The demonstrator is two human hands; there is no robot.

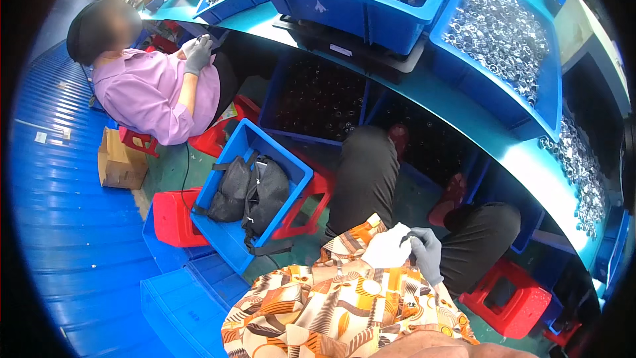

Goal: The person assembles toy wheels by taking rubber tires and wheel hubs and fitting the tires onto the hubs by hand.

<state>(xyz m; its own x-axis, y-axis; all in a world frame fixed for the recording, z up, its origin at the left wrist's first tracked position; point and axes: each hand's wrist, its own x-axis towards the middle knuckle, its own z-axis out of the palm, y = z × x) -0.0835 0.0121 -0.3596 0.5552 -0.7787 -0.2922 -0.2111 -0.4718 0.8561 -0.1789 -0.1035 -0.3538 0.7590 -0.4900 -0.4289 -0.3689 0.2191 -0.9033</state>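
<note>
White glove (pixel 387 248): in lap, above patterned shirt (pixel 331 305). Right hand (pixel 427 252), grey-gloved, pinches its cuff; left hand unseen, seemingly inside. Best pulled evenly from the cuff, fingers seated. Nearby: black bags (pixel 252 192) in blue crate (pixel 228 235), red stools (pixel 507 295). Counter (pixel 464 116) edge crowds knees.

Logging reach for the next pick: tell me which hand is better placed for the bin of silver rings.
Right, probably. The grey-gloved right hand sits on the side of the bin of silver rings; the white-covered left hand touches it, farther from that bin.
</note>
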